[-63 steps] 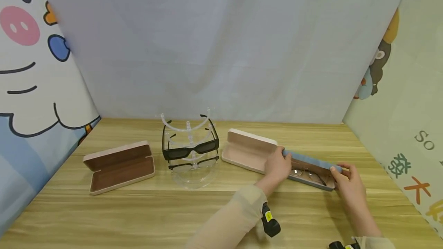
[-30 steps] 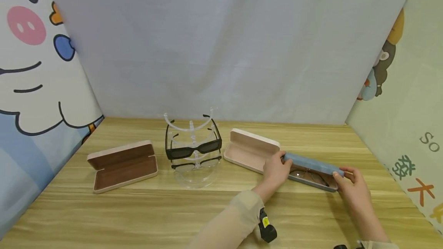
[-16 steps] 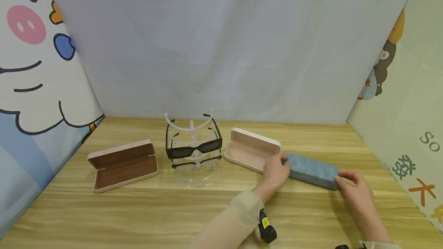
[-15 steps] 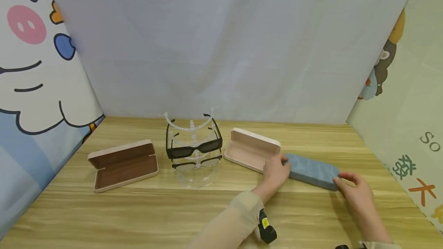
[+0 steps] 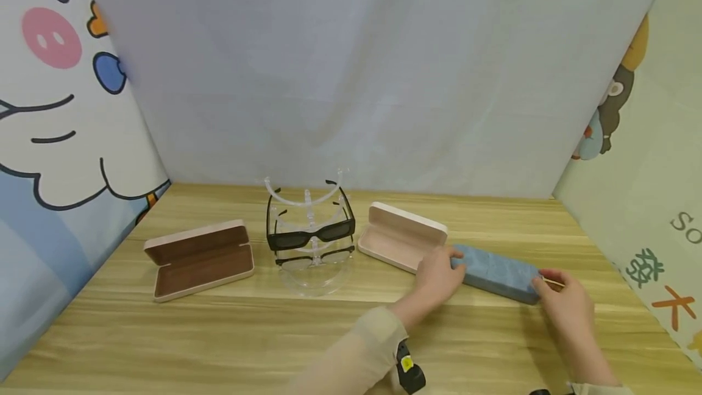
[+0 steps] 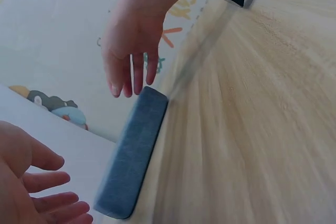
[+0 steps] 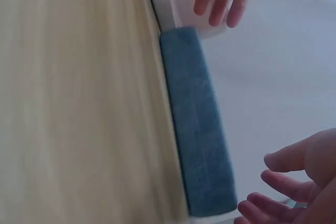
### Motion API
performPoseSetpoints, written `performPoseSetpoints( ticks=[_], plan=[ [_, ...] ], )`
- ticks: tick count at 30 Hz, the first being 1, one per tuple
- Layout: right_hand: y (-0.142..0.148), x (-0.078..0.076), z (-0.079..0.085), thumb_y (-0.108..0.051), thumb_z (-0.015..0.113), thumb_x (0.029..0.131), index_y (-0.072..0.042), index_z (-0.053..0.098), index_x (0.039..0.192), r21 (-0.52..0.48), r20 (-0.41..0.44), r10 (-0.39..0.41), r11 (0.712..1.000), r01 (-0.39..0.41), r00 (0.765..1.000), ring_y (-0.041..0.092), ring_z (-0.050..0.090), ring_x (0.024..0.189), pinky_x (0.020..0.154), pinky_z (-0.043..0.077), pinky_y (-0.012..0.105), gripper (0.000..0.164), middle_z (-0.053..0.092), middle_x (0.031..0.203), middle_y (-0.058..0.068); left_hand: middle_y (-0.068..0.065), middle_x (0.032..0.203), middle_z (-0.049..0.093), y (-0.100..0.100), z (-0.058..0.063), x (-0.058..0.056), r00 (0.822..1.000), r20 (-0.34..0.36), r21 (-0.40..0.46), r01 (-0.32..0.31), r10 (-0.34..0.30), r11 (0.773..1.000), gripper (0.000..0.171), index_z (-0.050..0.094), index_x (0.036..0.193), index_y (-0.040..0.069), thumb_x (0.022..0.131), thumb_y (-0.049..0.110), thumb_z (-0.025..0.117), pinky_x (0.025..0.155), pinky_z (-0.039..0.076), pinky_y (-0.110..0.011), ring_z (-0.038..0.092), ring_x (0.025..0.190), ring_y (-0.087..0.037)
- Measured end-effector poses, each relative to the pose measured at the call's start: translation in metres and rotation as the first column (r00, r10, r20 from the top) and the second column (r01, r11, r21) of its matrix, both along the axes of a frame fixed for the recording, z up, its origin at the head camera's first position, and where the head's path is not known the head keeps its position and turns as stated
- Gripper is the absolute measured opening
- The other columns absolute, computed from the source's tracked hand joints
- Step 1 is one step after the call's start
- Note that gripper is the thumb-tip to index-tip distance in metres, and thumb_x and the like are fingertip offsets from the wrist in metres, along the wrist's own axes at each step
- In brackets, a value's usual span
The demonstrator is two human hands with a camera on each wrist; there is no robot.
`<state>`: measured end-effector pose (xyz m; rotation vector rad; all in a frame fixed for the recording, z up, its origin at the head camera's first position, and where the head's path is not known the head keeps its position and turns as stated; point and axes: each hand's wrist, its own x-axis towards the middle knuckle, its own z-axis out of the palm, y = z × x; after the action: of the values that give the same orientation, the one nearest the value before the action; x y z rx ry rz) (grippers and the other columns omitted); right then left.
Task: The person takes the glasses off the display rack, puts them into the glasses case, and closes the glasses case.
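A closed blue glasses case [image 5: 496, 273] lies on the table at the right, its lid down and its contents hidden. My left hand [image 5: 440, 277] is at the case's left end, and my right hand [image 5: 567, 303] at its right end. The left wrist view shows the left hand [image 6: 29, 182] with fingers extended, a little apart from the blue case [image 6: 134, 156]. In the right wrist view the right hand [image 7: 302, 179] has loosely spread fingers close to the case's near end [image 7: 210, 198]. Neither hand grips the case.
An open pink-lined case [image 5: 403, 238] stands just left of the blue one. A clear stand [image 5: 309, 200] holds black sunglasses [image 5: 312, 235] above thin-framed glasses [image 5: 315, 257]. An open brown-lined case [image 5: 200, 261] sits at the left. A curtain [image 5: 351, 78] hangs behind the table.
The blue case's lid has come down over the glasses inside. Both hands, which held its ends, now have looser fingers beside it. The head view has shifted slightly.
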<state>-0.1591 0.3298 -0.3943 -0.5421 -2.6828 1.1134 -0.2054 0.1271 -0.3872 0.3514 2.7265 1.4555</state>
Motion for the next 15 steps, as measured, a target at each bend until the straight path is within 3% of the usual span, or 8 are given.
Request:
performPoseSetpoints(
  ticks=[1,3,6,9,15],
  plan=[
    [-0.004,0.000,0.003,-0.031,0.048,0.092,0.001,0.052,0.121,0.028,-0.025,0.006,1.000,-0.006,1.000,0.037,0.054,0.106,0.067,0.046,0.026,0.044,0.052,0.121,0.027,-0.002,0.117,0.060,-0.004,0.002,0.001,1.000,-0.001,0.005,0.013,-0.013,1.000,0.022,0.067,0.107,0.014,0.087,0.017,0.058,0.042,0.031,-0.018,0.034,0.043,-0.007],
    [-0.012,0.001,0.009,-0.031,0.046,0.094,0.002,0.052,0.121,0.045,-0.071,0.044,0.998,-0.041,0.997,0.041,0.052,0.107,0.066,0.046,0.027,0.043,0.053,0.120,0.028,-0.001,0.115,0.060,-0.012,0.005,0.003,0.999,-0.028,0.003,0.032,-0.032,0.999,0.021,0.068,0.105,0.014,0.087,0.016,0.058,0.042,0.032,-0.018,0.040,0.046,-0.007],
    [-0.026,0.001,0.017,-0.030,0.045,0.094,0.001,0.053,0.120,0.060,-0.141,0.099,0.994,-0.091,0.985,0.040,0.053,0.105,0.062,0.044,0.017,0.041,0.054,0.118,0.026,0.000,0.110,0.062,-0.027,0.008,0.005,0.995,-0.086,0.007,0.056,-0.055,0.998,0.019,0.069,0.102,0.013,0.087,0.017,0.057,0.057,0.043,-0.019,0.057,0.070,-0.010],
    [-0.041,-0.002,0.023,-0.030,0.045,0.094,-0.001,0.055,0.117,0.078,-0.182,0.133,0.990,-0.121,0.974,0.037,0.055,0.103,0.061,0.042,0.013,0.039,0.057,0.115,0.023,0.000,0.105,0.064,-0.042,0.007,0.005,0.989,-0.128,0.031,0.082,-0.077,0.996,0.019,0.069,0.100,0.012,0.087,0.018,0.056,0.071,0.047,-0.021,0.061,0.090,-0.015],
    [-0.071,-0.011,0.032,-0.030,0.048,0.094,-0.005,0.060,0.110,0.093,-0.221,0.185,0.981,-0.169,0.958,0.025,0.060,0.089,0.059,0.044,0.022,0.033,0.063,0.104,0.017,-0.002,0.101,0.067,-0.072,0.007,0.007,0.981,-0.172,0.047,0.102,-0.092,0.994,0.021,0.068,0.102,0.009,0.089,0.018,0.053,0.071,0.049,-0.020,0.063,0.085,-0.013]
  ],
)
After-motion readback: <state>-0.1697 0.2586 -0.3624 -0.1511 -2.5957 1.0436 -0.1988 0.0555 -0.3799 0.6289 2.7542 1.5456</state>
